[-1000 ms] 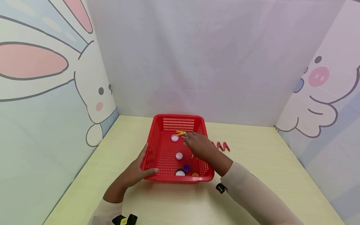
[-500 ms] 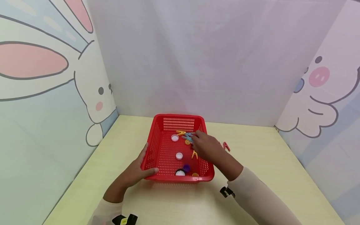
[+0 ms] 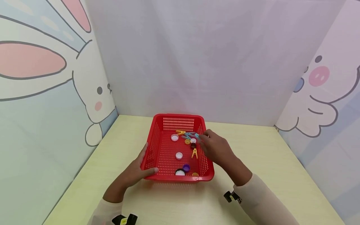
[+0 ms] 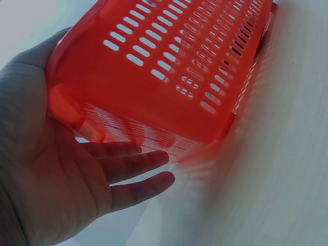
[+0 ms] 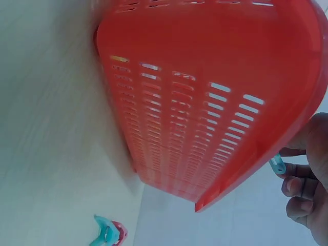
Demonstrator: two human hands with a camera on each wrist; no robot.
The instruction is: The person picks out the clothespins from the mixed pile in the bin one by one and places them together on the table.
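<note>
A red perforated basket (image 3: 166, 178) stands on the table. My left hand (image 3: 132, 173) grips its near left corner, thumb over the rim and fingers along the outside. In the left wrist view three fairly straight fingers (image 4: 138, 192) show beneath the corner. Over the basket's right side, my right hand (image 3: 217, 150) pinches a light blue clothespin (image 5: 278, 164). Inside the basket, near that hand, lie other blue clothespins (image 3: 187, 135), a yellow clothespin (image 3: 194, 153), a white cap (image 3: 193, 141), a yellow cap (image 3: 187, 142) and a dark brown cap (image 3: 193, 145).
Another yellow clothespin (image 3: 180, 132) and a pale round cap (image 3: 174, 137) lie farther back in the basket. Nearer sit a white cap (image 3: 179, 155) and a purple cap (image 3: 186, 168). Outside, a teal clothespin (image 5: 105, 233) and something red lie beyond the basket's right wall.
My right hand has moved rightward from the basket's middle to its right rim, uncovering caps and clothespins inside. The red clothespins on the table are now hidden behind it. My left hand has stayed put.
</note>
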